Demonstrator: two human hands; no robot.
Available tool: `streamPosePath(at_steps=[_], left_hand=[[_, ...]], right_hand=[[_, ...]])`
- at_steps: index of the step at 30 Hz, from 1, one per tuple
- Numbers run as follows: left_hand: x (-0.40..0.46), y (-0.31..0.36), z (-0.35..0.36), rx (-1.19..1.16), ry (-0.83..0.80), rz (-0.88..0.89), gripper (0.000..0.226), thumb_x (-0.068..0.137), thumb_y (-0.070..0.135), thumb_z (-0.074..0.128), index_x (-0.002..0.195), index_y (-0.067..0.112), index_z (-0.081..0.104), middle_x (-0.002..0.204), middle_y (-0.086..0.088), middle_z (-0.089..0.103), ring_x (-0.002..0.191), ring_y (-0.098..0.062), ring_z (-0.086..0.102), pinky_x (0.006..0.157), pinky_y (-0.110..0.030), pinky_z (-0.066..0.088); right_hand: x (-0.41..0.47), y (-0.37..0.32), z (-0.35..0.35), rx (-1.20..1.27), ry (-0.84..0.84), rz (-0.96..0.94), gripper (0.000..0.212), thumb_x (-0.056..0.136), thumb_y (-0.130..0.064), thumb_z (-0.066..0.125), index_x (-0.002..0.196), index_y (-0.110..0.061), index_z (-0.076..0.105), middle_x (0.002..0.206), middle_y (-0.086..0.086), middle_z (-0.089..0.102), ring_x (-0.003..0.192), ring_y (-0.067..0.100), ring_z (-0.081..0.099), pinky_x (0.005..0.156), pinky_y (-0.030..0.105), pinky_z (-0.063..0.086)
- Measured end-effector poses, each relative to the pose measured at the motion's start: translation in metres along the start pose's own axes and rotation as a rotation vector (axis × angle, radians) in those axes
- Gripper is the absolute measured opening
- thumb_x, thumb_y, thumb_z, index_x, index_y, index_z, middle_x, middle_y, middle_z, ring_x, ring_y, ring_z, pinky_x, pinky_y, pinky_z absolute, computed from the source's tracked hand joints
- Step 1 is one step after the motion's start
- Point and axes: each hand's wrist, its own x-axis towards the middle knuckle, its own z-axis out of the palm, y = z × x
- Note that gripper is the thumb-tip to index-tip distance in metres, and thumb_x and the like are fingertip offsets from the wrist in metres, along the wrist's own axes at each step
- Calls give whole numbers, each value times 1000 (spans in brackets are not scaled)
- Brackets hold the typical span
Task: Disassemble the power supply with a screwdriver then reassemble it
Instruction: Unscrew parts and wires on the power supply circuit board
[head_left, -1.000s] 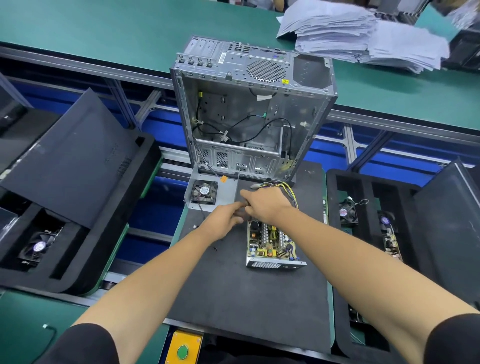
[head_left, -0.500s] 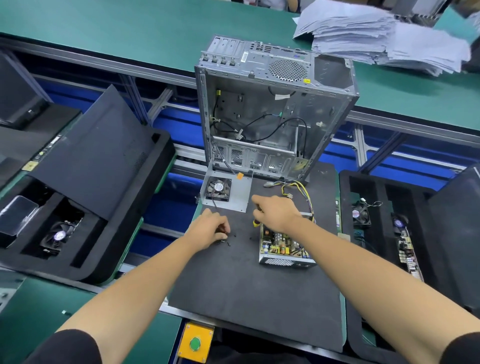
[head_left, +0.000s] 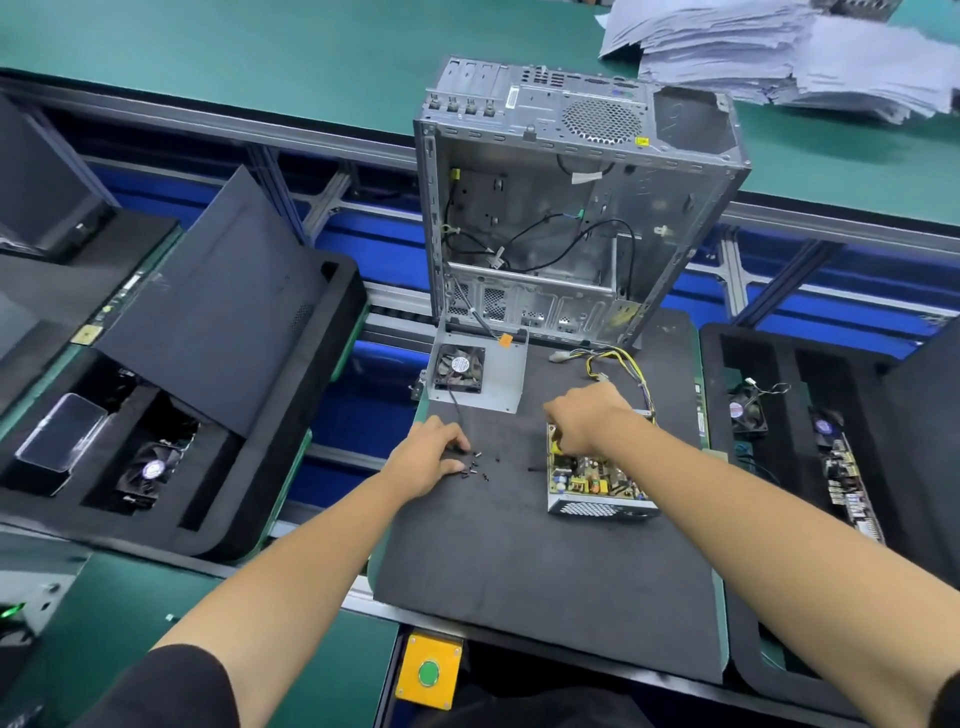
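Note:
The power supply (head_left: 597, 486) lies open on the black mat (head_left: 519, 582), its circuit board exposed and its yellow and black wires (head_left: 618, 364) trailing toward the far side. Its grey cover with the fan (head_left: 483, 376) sits apart at the mat's far left. Several small black screws (head_left: 477, 465) lie loose on the mat. My left hand (head_left: 428, 460) rests on the mat with bent fingertips at those screws. My right hand (head_left: 584, 421) is curled over the supply's far left corner, gripping the screwdriver (head_left: 555, 446), of which only a bit of yellow handle shows.
An empty computer case (head_left: 571, 208) stands upright behind the mat. Black foam trays with fans and boards flank it on the left (head_left: 156, 467) and right (head_left: 831, 467). A paper stack (head_left: 779, 47) lies on the far green bench. A yellow box with a green button (head_left: 428, 673) sits at the near edge.
My hands have come apart. The left one moved left and down onto the mat by the screws, while the right one stays over the power supply.

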Motion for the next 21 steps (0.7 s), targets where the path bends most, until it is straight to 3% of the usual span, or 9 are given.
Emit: streamPosePath(at_steps=[4, 7, 11, 14, 17, 21], left_hand=[[0, -2, 2, -28, -1, 22, 22, 95, 21, 72, 116, 20, 65, 110, 2, 53, 111, -16, 51, 101, -38, 47], [2, -4, 2, -45, 16, 2, 22, 97, 18, 69, 118, 17, 64, 112, -2, 57, 105, -17, 57, 98, -39, 49], [7, -4, 2, -63, 44, -48, 24, 96, 16, 70, 119, 16, 63, 113, -4, 59, 96, -18, 60, 95, -39, 50], [11, -1, 3, -47, 30, -51, 20, 94, 21, 74, 112, 18, 67, 111, 0, 57, 95, -13, 59, 92, -36, 51], [13, 4, 4, -35, 24, -42, 17, 93, 24, 75, 108, 20, 67, 109, 2, 57, 93, -10, 58, 89, -35, 52], [16, 8, 5, -25, 21, -59, 15, 94, 21, 72, 107, 17, 66, 107, 0, 61, 95, -17, 61, 87, -40, 52]], right_hand=[[-2, -5, 19, 18, -16, 39, 32, 89, -20, 44, 118, -22, 58, 110, 6, 71, 100, 31, 66, 67, 35, 33], [-5, -2, 39, 172, 24, 95, 19, 93, -23, 40, 109, -23, 50, 106, 7, 71, 91, 31, 63, 65, 36, 34], [-8, -7, 63, 382, 100, 223, 24, 98, -29, 34, 111, -21, 53, 110, 12, 69, 96, 35, 62, 70, 39, 34], [-12, -14, 74, 513, 189, 318, 13, 98, -28, 35, 97, -21, 45, 101, 15, 69, 87, 39, 61, 69, 40, 34], [-15, -19, 76, 559, 238, 364, 7, 97, -25, 38, 91, -21, 40, 92, 15, 69, 73, 36, 49, 68, 39, 33], [-16, -20, 75, 597, 239, 396, 7, 97, -23, 40, 92, -19, 41, 90, 15, 67, 73, 35, 46, 67, 39, 35]])
